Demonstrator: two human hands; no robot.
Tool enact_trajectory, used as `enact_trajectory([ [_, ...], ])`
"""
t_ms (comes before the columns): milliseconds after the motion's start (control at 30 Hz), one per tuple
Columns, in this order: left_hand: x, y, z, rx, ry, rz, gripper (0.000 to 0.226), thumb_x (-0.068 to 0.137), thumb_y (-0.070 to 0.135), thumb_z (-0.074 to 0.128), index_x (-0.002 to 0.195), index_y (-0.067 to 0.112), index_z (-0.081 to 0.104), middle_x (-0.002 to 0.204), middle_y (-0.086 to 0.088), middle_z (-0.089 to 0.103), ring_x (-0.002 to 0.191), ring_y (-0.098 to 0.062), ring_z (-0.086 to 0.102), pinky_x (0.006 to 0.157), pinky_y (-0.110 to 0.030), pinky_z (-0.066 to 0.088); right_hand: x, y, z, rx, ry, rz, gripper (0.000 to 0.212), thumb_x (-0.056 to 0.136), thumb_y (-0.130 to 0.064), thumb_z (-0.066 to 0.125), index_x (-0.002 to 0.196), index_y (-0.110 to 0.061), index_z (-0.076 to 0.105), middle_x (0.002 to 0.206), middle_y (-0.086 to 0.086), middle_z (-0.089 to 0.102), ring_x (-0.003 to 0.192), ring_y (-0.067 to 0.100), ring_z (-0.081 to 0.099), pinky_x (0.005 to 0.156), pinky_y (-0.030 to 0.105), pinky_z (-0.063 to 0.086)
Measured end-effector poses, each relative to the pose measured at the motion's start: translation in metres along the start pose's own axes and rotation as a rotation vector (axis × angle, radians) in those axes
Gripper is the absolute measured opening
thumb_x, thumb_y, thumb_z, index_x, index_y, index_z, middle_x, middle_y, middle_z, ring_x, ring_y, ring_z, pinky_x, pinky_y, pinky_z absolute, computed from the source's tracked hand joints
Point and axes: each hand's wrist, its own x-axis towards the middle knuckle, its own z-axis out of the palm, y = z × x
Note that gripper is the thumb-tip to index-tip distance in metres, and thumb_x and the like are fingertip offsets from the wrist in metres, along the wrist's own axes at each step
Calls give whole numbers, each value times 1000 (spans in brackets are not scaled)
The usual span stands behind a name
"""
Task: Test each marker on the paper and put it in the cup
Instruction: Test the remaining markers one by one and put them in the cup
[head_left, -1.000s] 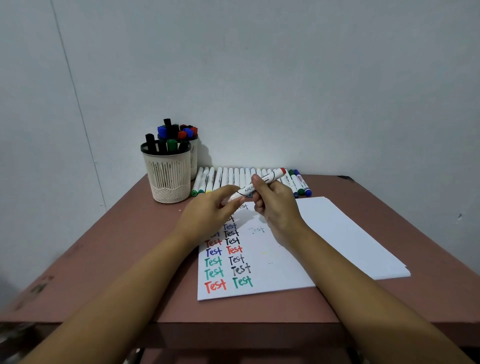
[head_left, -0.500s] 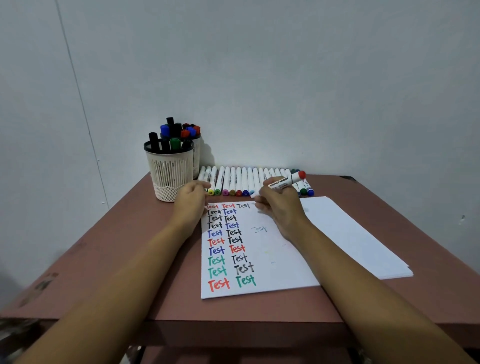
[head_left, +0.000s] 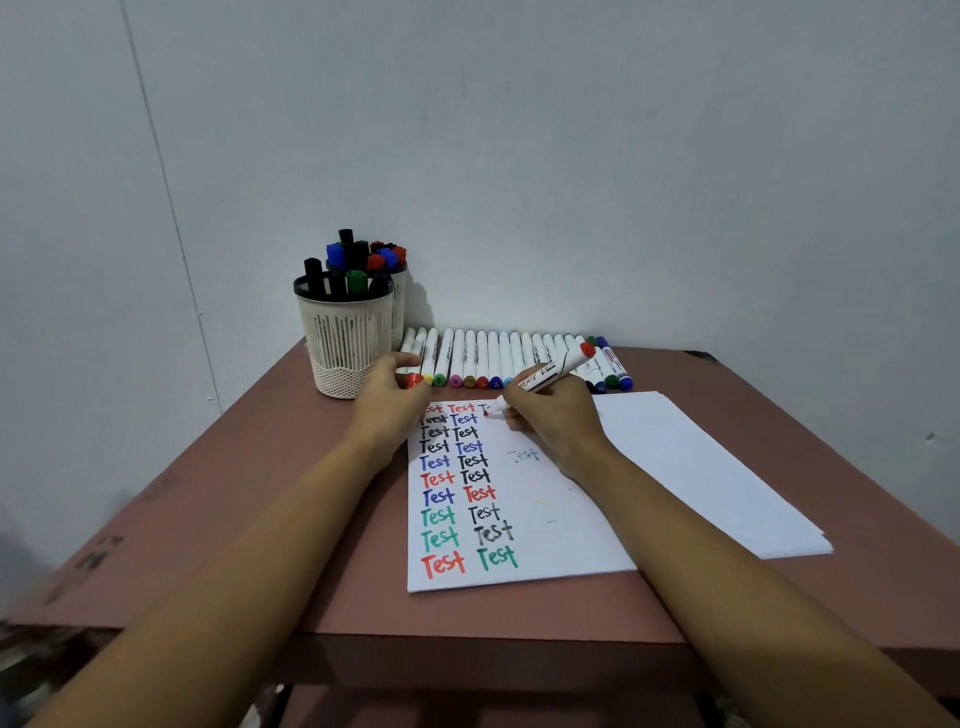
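Note:
My right hand (head_left: 558, 418) grips a white marker with a red end (head_left: 551, 372) and presses its tip onto the top of the test paper (head_left: 550, 525), right of the third word in the top row. The sheet carries two columns of "Test" in red, blue, black and green. My left hand (head_left: 389, 402) rests on the paper's top left corner, fingers curled, with a small red cap (head_left: 413, 381) at its fingertips. The cream mesh cup (head_left: 345, 345) with several capped markers stands just left of that hand.
A row of several white markers (head_left: 493, 356) lies along the wall behind the paper. A second cup (head_left: 399, 306) full of markers stands behind the first. A stack of blank sheets (head_left: 717, 467) lies under and right of the paper on the brown table (head_left: 249, 499).
The cap came off the marker. My left hand moved left to the paper's corner. My right hand lowered the marker until its tip met the paper.

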Motion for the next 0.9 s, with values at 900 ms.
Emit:
enact_trajectory([
  [900, -1, -2, -1, 75, -21, 40, 24, 88, 9, 56, 111, 18, 54, 85, 0, 53, 78, -18, 54, 71, -31, 48, 0, 0, 2, 20, 78, 2, 18, 81, -7, 64, 64, -7, 59, 59, 5, 57, 53, 16, 55, 61, 32, 53],
])
